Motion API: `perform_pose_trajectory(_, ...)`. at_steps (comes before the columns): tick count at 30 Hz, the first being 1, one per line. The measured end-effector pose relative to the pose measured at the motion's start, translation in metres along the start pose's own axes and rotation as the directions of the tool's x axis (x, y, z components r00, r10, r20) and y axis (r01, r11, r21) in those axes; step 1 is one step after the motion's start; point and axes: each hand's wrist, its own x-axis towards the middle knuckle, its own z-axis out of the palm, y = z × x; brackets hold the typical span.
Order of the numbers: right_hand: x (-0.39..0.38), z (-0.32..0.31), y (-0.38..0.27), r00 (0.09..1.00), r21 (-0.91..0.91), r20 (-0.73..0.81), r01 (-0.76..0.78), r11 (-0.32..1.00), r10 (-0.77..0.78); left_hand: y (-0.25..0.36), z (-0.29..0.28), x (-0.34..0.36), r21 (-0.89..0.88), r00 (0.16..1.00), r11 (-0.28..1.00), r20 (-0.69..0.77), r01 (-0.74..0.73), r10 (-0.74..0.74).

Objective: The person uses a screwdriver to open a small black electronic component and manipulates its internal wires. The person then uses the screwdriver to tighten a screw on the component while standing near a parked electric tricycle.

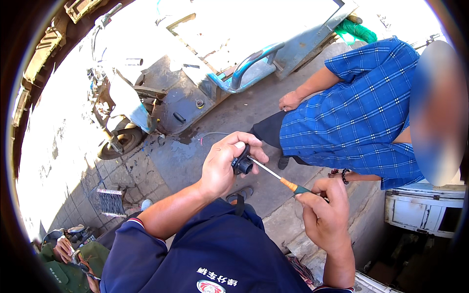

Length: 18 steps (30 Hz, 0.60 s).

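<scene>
Pinched in my left hand [220, 163] is a small black round-ended part [243, 165], held in front of my chest; its exact kind I cannot make out. My right hand [325, 212] grips a screwdriver by its orange and dark green handle [291, 186]. The thin metal shaft [266, 168] points up and to the left, and its tip meets the black part near my left fingers. What the tip touches there is partly hidden by the part and the fingers.
A blue cargo tricycle [171, 88] stands ahead on the left. A person in a blue checked shirt [347, 112] stands at the right. Another seated person [73, 263] is at the lower left, near a small woven stool [111, 202]. A white metal cabinet [415, 212] is at the right edge.
</scene>
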Motion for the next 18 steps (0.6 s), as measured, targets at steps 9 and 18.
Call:
perform_pose_trajectory(9,-0.005,-0.013,-0.019,0.991,0.183,0.018,-0.13,0.974,0.129,-0.004,-0.005,0.008,-0.196,0.998,0.98,-0.049,0.04,-0.05)
perform_pose_trajectory(18,0.003,-0.003,-0.025,0.986,0.211,0.052,-0.165,0.963,0.158,-0.006,-0.005,0.008,-0.08,0.999,0.996,0.007,-0.044,0.045)
